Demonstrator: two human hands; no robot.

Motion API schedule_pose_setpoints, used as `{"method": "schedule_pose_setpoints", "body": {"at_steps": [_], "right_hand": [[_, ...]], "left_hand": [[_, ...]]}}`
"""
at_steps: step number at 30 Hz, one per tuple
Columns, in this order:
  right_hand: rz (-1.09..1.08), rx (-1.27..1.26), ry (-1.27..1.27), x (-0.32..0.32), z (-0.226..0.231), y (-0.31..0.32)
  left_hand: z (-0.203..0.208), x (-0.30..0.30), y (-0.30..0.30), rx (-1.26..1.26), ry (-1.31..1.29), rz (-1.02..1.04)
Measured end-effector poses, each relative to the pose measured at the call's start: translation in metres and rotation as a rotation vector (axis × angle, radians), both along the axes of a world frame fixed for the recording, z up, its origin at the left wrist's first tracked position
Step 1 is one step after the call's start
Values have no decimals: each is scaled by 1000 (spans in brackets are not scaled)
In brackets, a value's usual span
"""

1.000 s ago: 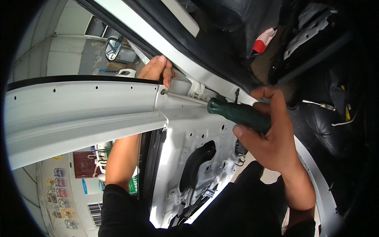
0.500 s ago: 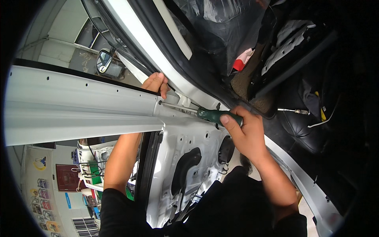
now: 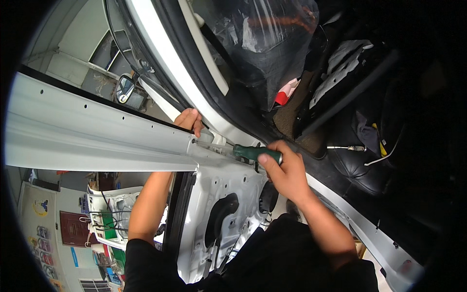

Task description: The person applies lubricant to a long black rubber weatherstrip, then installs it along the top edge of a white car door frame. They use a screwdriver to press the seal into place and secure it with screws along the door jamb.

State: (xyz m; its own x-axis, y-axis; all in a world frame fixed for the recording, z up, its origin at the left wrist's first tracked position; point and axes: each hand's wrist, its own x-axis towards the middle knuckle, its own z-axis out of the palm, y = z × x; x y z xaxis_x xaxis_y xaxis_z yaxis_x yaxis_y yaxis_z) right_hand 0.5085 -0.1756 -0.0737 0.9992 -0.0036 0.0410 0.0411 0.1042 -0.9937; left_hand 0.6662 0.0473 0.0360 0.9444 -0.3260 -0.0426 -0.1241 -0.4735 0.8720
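Observation:
My right hand (image 3: 288, 170) is closed round the dark green handle of a screwdriver (image 3: 248, 152). Its metal shank runs leftward to a small dark screw at the end of the white door frame (image 3: 97, 138). My left forearm passes behind this frame, and my left hand (image 3: 188, 120) comes out over its far edge. The fingers there are curled round the frame, close to the screwdriver's tip; part of the hand is hidden. Below the screw lies the bare white inner door panel (image 3: 233, 187), with holes and a large dark opening.
A side mirror (image 3: 125, 90) shows beyond the frame. The car body's white pillar (image 3: 168, 58) runs close to my left hand. On the black seat (image 3: 362, 168) lie another screwdriver (image 3: 348, 148) and a cloth. Clear plastic sheeting (image 3: 272, 44) hangs inside the car.
The view has shifted slightly, so the door frame and both hands sit lower in it. The right hand still holds the screwdriver at the screw, and the left stays on the frame.

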Motion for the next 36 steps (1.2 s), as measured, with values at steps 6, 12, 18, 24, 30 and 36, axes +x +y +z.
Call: {"method": "schedule_pose_setpoints", "body": {"at_steps": [6, 12, 18, 24, 30, 36], "right_hand": [[-191, 142, -242, -8, 13, 3], [-200, -51, -297, -6, 9, 1], [-136, -64, -177, -3, 5, 2], [-126, -615, -780, 1, 17, -23], [-45, -166, -253, 9, 20, -17], [148, -116, -61, 16, 22, -23]], "left_hand": [[-3, 3, 1, -23, 16, -3], [-5, 6, 4, -33, -7, -45], [-5, 8, 2, -74, -24, -66], [-4, 4, 1, -78, -9, -53], [-1, -3, 1, -66, 59, -6], [-2, 2, -2, -120, 86, -18]]}}
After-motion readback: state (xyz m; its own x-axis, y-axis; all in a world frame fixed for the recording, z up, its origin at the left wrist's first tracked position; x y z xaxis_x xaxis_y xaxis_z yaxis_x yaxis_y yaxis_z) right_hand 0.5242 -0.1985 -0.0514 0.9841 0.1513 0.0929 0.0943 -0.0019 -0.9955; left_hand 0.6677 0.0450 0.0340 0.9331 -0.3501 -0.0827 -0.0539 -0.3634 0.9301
